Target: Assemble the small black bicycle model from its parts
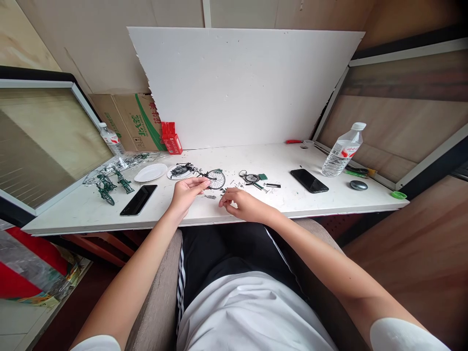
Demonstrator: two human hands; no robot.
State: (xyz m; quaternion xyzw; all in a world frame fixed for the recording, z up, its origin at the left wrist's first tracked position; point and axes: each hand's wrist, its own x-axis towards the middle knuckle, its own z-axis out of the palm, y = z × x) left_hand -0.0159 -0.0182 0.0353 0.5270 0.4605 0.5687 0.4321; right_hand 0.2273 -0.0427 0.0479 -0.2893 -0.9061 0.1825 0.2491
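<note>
White and strewn with small parts, the surface [310, 207] stretches beneath a tall pale board [248, 87], with framed panes angled in at both ends. From where I stand, the seated person's left hand [185, 195] is near the middle of the front edge, thumb and fingers pinched together on a dark, thin-limbed bicycle model [216, 179], whose spoked wheel sits just past the fingertips. The right hand [237, 201] is close by, fingers curled downward; whether anything tiny is caught between them, I cannot tell.

Beyond the right hand lie a loose wheel [252, 178], a green piece [263, 177] and a dark bar [273, 185], with little bits scattered about them. Behind the left hand, a heap of dark parts [182, 169] rests on a small dish.

That grip would worry me a little: the model looks spindly, so too hard a squeeze or a twist at the wheel could bend a strut or pop a joint, and a loose pinch could let it drop. My other fear is the right wrist. One careless sweep might push the tiniest bits off the near edge onto the dark trousers [234, 248], where they would be hard to spot.
</note>
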